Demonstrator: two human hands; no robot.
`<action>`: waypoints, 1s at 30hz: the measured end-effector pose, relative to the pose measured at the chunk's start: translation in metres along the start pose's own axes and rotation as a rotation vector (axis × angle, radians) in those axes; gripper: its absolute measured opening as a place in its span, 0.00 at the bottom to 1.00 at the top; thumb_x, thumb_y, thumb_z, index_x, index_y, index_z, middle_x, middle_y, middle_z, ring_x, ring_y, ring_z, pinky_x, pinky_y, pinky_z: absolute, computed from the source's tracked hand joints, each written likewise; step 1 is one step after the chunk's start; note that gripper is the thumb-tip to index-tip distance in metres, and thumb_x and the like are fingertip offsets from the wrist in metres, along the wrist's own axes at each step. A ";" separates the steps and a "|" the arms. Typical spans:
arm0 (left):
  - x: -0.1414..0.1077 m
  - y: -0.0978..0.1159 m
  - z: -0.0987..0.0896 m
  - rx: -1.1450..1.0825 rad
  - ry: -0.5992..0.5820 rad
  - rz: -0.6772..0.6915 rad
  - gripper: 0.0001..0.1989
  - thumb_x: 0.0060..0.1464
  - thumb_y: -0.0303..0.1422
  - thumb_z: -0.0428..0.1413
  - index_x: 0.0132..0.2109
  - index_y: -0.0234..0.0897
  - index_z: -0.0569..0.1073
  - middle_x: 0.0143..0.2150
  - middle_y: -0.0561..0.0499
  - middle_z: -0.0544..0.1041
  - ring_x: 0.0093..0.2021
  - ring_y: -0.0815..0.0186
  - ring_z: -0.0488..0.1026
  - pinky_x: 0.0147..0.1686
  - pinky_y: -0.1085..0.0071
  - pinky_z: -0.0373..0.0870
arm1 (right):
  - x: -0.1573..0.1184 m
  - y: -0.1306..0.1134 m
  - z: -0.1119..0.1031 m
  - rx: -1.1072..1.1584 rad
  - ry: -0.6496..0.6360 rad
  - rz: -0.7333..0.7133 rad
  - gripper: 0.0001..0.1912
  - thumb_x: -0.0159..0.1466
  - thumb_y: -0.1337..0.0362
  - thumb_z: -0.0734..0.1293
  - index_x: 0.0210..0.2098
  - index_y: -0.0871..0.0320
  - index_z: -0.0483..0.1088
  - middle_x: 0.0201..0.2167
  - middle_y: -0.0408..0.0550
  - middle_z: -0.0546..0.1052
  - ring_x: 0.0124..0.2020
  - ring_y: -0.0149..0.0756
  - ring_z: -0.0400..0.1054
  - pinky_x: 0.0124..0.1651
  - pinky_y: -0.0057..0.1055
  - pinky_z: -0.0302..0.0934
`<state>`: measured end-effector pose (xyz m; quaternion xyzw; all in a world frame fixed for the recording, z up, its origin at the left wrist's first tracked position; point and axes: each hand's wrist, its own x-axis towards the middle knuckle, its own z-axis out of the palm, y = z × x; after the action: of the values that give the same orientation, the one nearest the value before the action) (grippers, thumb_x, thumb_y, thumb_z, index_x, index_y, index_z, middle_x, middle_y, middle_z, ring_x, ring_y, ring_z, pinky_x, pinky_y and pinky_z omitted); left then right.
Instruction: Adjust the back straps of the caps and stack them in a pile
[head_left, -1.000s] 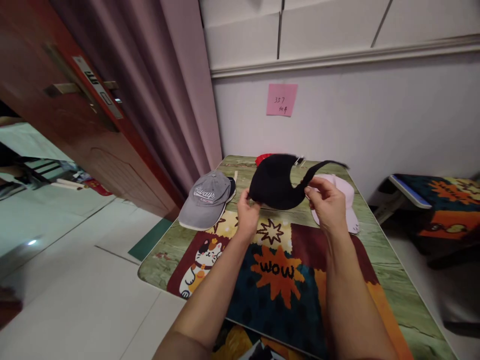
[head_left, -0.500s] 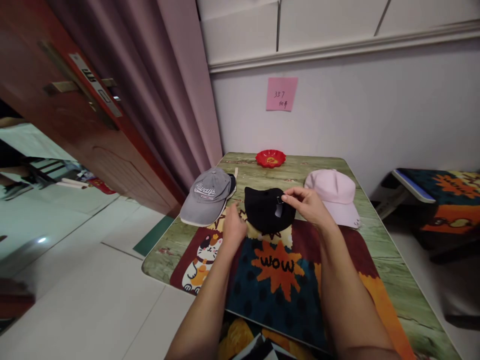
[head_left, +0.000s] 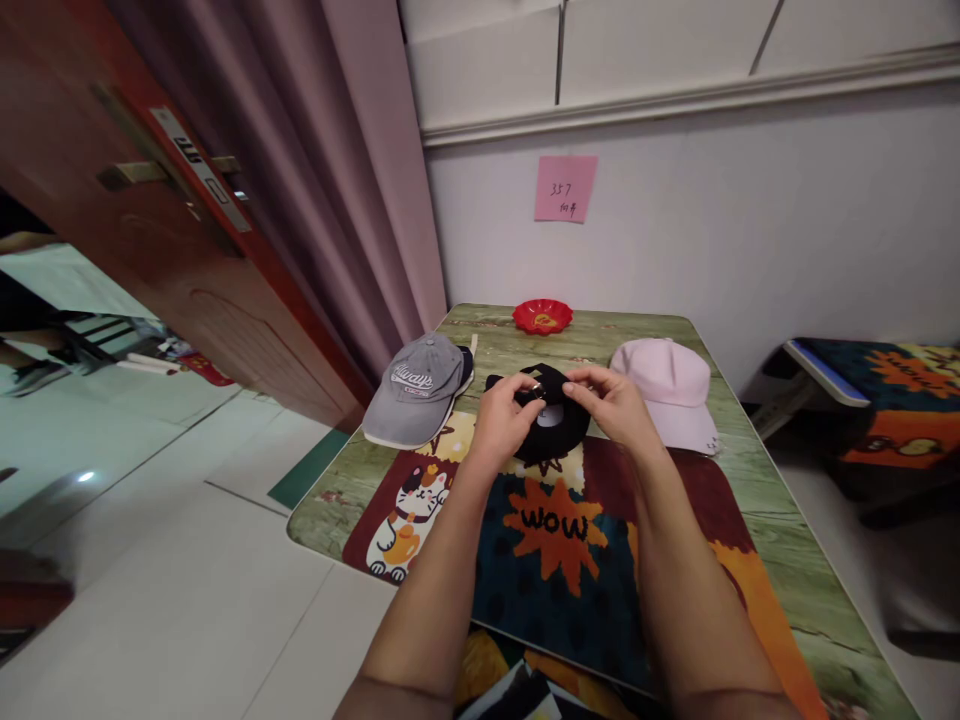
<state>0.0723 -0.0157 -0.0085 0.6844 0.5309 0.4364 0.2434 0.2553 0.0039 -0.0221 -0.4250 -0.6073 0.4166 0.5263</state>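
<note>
1. My left hand (head_left: 506,420) is bent over the near-left part of a black fabric cap (head_left: 571,428); its thumb and index finger come together at a small shiny metal buckle (head_left: 537,390).
2. My right hand (head_left: 616,402) pinches the cap's edge between thumb and index finger, just to the right of the buckle. So both hands are grasping the same cap, and neither is released.
3. This cap is in the middle of the surface (head_left: 765,480), which has a green wood pattern. It lies at the far part of a colourful printed mat (head_left: 559,625), with its opening towards me; inside I can see 1 pale label (head_left: 550,416).
4. I judge that the step in hand is fine finger work at the buckle. My fingers cover the strap, so I cannot tell if it is fastened.
5. In my opinion, the next move calls for a steady right pinch and exact left fingertips, because the buckle is small and the fabric looks soft.
6. To the left is a grey cap with white lettering (head_left: 421,392); to the right, near my right hand, is a pale pink cap (head_left: 667,395).
7. Behind, at the far edge, stands a red dish with wavy rim (head_left: 542,318).
</note>
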 end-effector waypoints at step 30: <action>-0.018 -0.006 0.000 -0.381 0.236 -0.082 0.15 0.56 0.33 0.59 0.51 0.36 0.74 0.29 0.55 0.74 0.19 0.76 0.67 0.21 0.79 0.64 | -0.016 -0.042 -0.004 -0.571 0.259 -0.204 0.12 0.62 0.52 0.71 0.29 0.52 0.74 0.33 0.50 0.80 0.38 0.46 0.71 0.37 0.35 0.57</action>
<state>0.0686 -0.0303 -0.0196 0.5480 0.4912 0.5955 0.3220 0.2579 -0.0236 0.0135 -0.5417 -0.6669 0.1171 0.4981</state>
